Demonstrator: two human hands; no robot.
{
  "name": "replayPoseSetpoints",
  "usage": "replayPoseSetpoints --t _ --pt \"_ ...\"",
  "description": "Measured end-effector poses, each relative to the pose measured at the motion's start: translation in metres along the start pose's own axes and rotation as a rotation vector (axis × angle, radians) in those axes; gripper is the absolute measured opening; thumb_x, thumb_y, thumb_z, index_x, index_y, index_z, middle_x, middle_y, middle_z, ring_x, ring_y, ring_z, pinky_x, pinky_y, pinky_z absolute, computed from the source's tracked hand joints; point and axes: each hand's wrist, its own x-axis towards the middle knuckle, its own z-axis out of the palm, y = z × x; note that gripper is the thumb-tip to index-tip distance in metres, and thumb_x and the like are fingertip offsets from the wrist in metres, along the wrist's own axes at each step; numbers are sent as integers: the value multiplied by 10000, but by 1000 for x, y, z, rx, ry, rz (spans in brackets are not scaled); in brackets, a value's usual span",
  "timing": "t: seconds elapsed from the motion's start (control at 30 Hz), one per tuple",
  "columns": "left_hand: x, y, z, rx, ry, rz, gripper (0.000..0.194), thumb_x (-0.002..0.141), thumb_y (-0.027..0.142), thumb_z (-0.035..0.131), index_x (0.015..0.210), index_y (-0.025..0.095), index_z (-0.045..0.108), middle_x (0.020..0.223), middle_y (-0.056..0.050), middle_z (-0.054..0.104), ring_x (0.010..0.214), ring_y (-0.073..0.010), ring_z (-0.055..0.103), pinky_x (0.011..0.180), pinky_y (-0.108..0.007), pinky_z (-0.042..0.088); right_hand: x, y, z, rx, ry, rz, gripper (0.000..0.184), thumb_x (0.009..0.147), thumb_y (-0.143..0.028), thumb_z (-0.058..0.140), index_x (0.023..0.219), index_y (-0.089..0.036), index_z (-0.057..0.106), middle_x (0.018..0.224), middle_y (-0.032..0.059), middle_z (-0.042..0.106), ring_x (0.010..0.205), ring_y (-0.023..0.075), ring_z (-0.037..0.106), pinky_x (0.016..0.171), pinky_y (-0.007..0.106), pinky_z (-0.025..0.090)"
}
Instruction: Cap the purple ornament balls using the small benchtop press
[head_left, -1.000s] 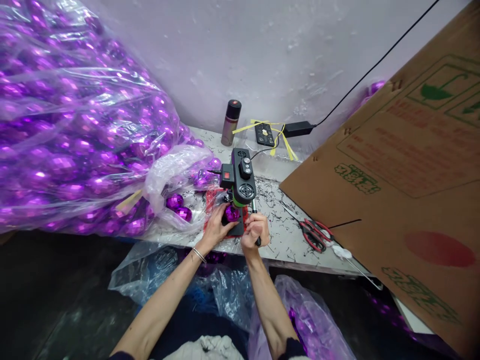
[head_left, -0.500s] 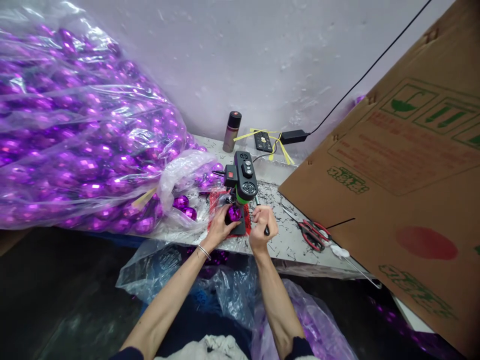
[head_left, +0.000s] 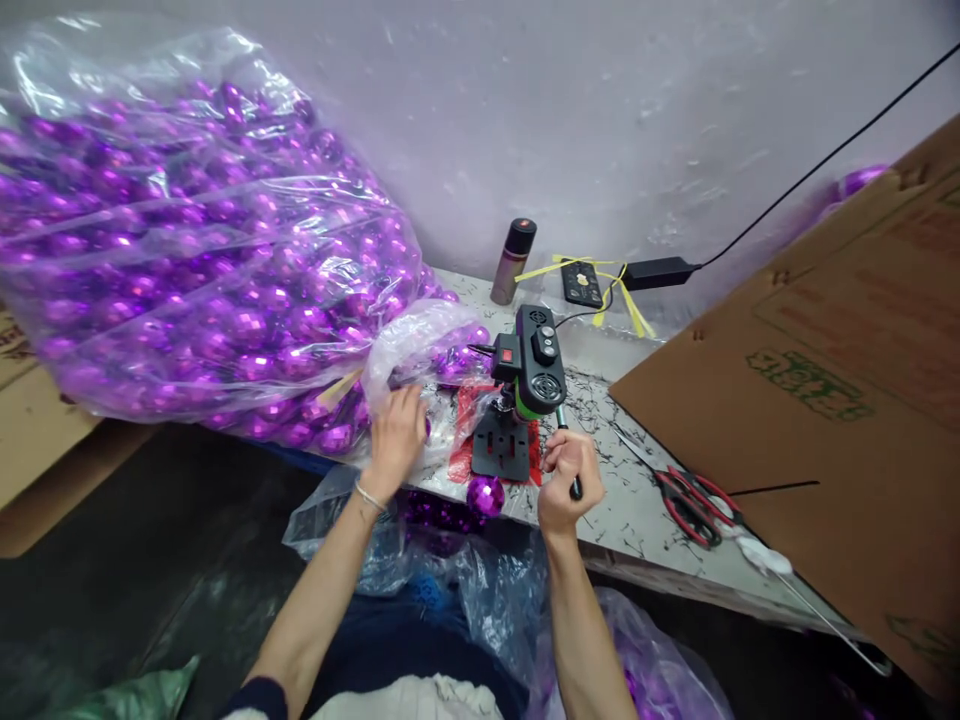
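My left hand (head_left: pixel 397 437) reaches over loose purple mirrored balls at the mouth of a clear plastic bag, fingers stretched forward and tips partly hidden. One ball shows at its right side. My right hand (head_left: pixel 571 480) is wrapped round the black-ended lever handle (head_left: pixel 576 489) of a small black bench press (head_left: pixel 541 360). Under the press head lies a dark slotted base plate (head_left: pixel 501 452) with no ball on it, over red material. A single purple mirrored ball (head_left: pixel 486 495) is at the table's front edge, below the plate.
A big clear bag of purple balls (head_left: pixel 225 260) fills the left. Behind the press stand a spray can (head_left: pixel 514 262) and a black power adapter (head_left: pixel 660 273). Red-handled scissors (head_left: pixel 694 505) lie beside a large cardboard box (head_left: pixel 825 400) on the right. Black scraps litter the table (head_left: pixel 622 520).
My left hand has let go of the ball under the press and moved left to the bag's mouth. That ball is now at the front edge. My right hand stays on the lever.
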Motion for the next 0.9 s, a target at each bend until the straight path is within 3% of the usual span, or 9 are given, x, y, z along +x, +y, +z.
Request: replayPoseSetpoints --t 0.1,0.23,0.4,0.5,0.57,0.63,0.7,0.77,0.9 --pt "41 -10 -14 264 -237 -190 391 1045 280 498 1258 20 698 1227 -313 746 1144 -435 742 950 -546 590 2 -2 -2 -1 -27 -19 409 1076 -239 475 673 -221 547 714 -3 609 707 142 616 656 301 445" --pt "56 -19 -14 292 -377 -146 421 1064 380 512 1234 39 691 1188 -286 761 1134 -425 742 970 -517 570 2 -3 -3 -6 -31 -45 408 1075 -230 468 673 -226 539 658 -16 562 740 157 647 664 296 460" --pt "45 -21 -5 77 -279 -31 427 997 334 661 1377 143 621 1370 -218 691 1248 -384 707 1064 -492 559 -2 1 -3 -11 -39 -34 388 1071 -225 470 690 -223 545 701 -8 590 734 151 643 664 297 470" --pt "31 -15 5 -105 -210 178 511 941 223 690 1433 180 557 1520 -199 588 1392 -354 623 1145 -483 532 -4 3 -4 -1 -48 -34 365 1067 -212 474 710 -221 550 731 -5 603 736 144 639 670 295 476" --pt "23 -8 12 -201 -253 310 425 950 231 684 1360 196 582 1473 -174 626 1404 -333 611 1161 -482 521 -5 3 -4 11 -40 -39 357 1063 -200 474 714 -221 548 721 -12 592 738 141 640 671 290 478" --pt "20 -3 17 -224 -325 352 249 992 295 658 1222 206 621 1310 -147 709 1268 -316 681 1090 -471 554 -4 3 -4 10 -38 -45 351 1057 -187 475 715 -222 546 717 -14 587 738 141 643 672 291 482" --pt "21 1 17 -182 -387 304 156 1039 353 602 1076 205 634 1113 -122 751 1069 -295 731 973 -433 580 -4 2 -4 0 -43 -54 349 1052 -176 470 714 -222 545 711 -13 584 738 145 648 671 296 486" --pt "25 1 16 -128 -422 199 220 1070 395 546 999 206 634 975 -99 754 929 -278 739 882 -395 574 -3 1 -4 -9 -51 -59 350 1049 -172 465 712 -224 546 700 -12 580 741 153 654 670 304 488" --pt "37 -3 13 -106 -465 29 411 982 512 686 1226 182 660 1081 -133 798 992 -322 770 867 -383 565 -3 2 -4 -19 -50 -52 360 1051 -188 462 705 -227 550 692 -9 584 738 161 657 670 314 492"
